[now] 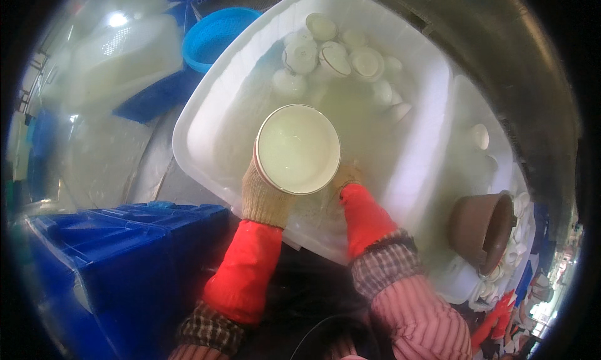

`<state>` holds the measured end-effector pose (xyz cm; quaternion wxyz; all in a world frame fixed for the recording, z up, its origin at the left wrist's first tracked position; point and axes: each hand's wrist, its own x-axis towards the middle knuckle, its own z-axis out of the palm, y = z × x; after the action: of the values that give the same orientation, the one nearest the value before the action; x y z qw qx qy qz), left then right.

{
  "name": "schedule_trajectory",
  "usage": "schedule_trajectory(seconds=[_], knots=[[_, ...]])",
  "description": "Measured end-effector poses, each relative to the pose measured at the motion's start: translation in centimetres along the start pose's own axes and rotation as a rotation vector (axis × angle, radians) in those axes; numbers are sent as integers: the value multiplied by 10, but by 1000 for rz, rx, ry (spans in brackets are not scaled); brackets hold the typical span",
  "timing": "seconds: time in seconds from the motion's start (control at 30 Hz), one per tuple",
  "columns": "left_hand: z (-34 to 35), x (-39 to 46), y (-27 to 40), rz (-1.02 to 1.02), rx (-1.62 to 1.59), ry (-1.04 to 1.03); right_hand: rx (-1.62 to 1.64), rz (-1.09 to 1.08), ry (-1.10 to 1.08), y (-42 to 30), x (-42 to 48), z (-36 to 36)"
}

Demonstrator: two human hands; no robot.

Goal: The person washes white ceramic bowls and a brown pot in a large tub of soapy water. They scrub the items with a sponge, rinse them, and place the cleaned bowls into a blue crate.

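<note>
My left hand [266,196], in a tan knit glove over a red rubber sleeve, holds a round white bowl [298,149] with a thin dark rim. The bowl's mouth faces up, above a white plastic tub [206,125] of cloudy water. My right hand [348,174], gloved the same way, is down in the water just right of the bowl. Its fingers are blurred by the water, so I cannot tell if they hold anything. Several white bowls or cups [301,56] lie in a heap at the tub's far end, partly under water.
A second white tub [500,139] adjoins on the right, with a brown plastic bucket [476,231] tilted in it and white ware beyond. Blue lidded bins [127,238] stand at lower left. A light-blue basket [218,36] is behind. Another person's red-gloved hands [497,313] show at lower right.
</note>
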<state>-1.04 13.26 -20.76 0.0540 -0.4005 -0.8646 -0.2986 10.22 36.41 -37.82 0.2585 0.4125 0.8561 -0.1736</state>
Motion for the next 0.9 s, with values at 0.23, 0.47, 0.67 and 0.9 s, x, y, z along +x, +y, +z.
schedule_trajectory(seconds=[0.23,0.47,0.67,0.9], knots=[[7,-24,-23,53,82,24,-452,-108,-232,12,18,-4],[-6,-4,-3,37,78,-18,-655,-180,-247,42,62,16],[-24,7,4,-29,50,-11,-727,-151,-169,66,93,85],[-7,10,9,-196,-212,60,-678,-75,-234,91,45,51]])
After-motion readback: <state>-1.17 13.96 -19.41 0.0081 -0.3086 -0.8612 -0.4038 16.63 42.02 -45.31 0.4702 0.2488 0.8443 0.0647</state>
